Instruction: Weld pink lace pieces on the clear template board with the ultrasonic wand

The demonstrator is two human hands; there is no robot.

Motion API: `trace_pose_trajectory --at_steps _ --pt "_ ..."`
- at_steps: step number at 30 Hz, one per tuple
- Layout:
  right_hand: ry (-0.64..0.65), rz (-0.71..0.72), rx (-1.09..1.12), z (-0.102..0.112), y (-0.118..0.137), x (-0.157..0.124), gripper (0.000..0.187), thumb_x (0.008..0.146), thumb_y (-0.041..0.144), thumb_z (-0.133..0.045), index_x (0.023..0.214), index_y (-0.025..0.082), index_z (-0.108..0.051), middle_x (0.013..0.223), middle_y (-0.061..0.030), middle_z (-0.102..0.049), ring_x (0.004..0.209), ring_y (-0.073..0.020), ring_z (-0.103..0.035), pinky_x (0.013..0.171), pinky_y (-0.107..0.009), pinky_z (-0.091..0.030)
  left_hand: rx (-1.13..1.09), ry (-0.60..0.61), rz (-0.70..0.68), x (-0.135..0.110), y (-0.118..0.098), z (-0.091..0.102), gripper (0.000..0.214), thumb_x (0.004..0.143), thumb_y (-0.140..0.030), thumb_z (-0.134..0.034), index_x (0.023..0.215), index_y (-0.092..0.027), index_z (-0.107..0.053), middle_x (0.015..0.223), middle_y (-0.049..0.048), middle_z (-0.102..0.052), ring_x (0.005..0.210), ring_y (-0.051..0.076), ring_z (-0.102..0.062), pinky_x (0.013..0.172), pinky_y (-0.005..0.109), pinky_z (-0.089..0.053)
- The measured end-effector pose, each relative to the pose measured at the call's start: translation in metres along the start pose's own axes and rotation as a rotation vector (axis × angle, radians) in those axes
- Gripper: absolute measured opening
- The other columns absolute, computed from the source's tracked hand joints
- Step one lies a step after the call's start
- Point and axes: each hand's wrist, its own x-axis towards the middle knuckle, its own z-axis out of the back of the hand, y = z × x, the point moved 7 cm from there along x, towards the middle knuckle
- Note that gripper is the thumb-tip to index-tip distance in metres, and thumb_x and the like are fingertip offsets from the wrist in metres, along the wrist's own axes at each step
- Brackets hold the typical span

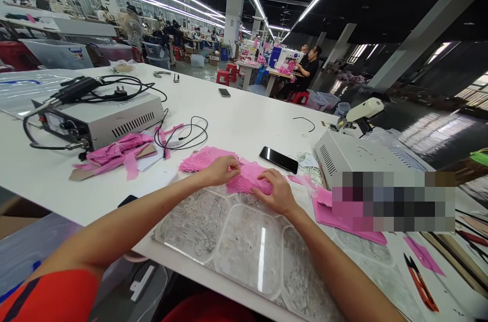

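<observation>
A piece of pink lace fabric (249, 177) lies at the far edge of a clear-topped, marble-patterned mat (247, 246). My left hand (223, 169) is closed in a pinch on the upper left part of the fabric. Over its right end, my right hand (276, 190) rests with thumb and fingers apart, touching the cloth. A stack of pink lace pieces (206, 157) sits just beyond my left wrist. More flat pink fabric (351, 215) lies right of my right forearm, partly blurred out.
A grey box device (125, 116) with cables stands left, beside bundled pink strips (118, 149). A black phone (279, 159) lies beyond my hands. At right are another grey box (354, 159) and red-handled snips (421, 281). A co-worker (310, 68) sits at a sewing machine.
</observation>
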Motion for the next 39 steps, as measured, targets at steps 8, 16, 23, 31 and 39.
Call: trace_pose_trajectory --at_steps 8,16,23,31,39 --pt "-0.069 0.029 -0.200 0.010 -0.010 -0.014 0.021 0.077 0.009 -0.049 0.086 0.022 -0.063 0.092 -0.0089 -0.064 0.088 -0.0225 -0.059 0.077 -0.037 -0.050 0.003 0.088 -0.066 -0.017 -0.012 0.016 0.019 0.087 -0.025 -0.048 0.076 -0.017 -0.060 0.100 0.0082 -0.065 0.091 0.019 -0.061 0.078 0.029 -0.048" --pt "0.101 0.331 -0.251 -0.003 0.062 -0.096 0.029 0.080 0.005 -0.047 0.094 0.023 -0.064 0.092 -0.0065 -0.069 0.079 -0.0176 -0.062 0.068 -0.031 -0.052 0.099 0.352 -0.141 -0.104 -0.015 0.013 0.017 0.081 -0.013 -0.052 0.071 -0.019 -0.065 0.114 0.0072 -0.063 0.097 0.021 -0.061 0.087 0.030 -0.045" --pt "0.229 0.362 0.030 -0.002 0.095 -0.099 0.028 0.076 0.013 -0.055 0.102 0.021 -0.061 0.095 -0.0079 -0.068 0.084 -0.0188 -0.064 0.072 -0.032 -0.057 0.268 0.318 -0.117 -0.099 -0.005 0.006 0.012 0.080 -0.013 -0.058 0.076 -0.019 -0.067 0.091 0.0053 -0.065 0.084 0.019 -0.061 0.081 0.030 -0.043" --pt "0.115 0.185 0.054 0.009 0.067 -0.076 0.018 0.085 0.012 -0.049 0.090 0.022 -0.064 0.086 -0.0056 -0.067 0.075 -0.0141 -0.065 0.064 -0.026 -0.055 0.326 0.225 0.008 -0.036 0.003 -0.045 0.012 0.088 -0.015 -0.057 0.079 -0.014 -0.064 0.090 0.0069 -0.063 0.089 0.020 -0.060 0.084 0.035 -0.047" --pt "0.078 0.054 0.073 0.014 0.045 -0.051 0.016 0.086 0.019 -0.050 0.086 0.021 -0.066 0.084 -0.0036 -0.067 0.057 -0.0088 -0.055 0.056 -0.024 -0.048 0.275 0.200 0.090 -0.031 0.022 -0.033 0.022 0.095 -0.033 -0.057 0.103 -0.013 -0.062 0.099 0.0049 -0.064 0.087 0.016 -0.063 0.078 0.035 -0.054"
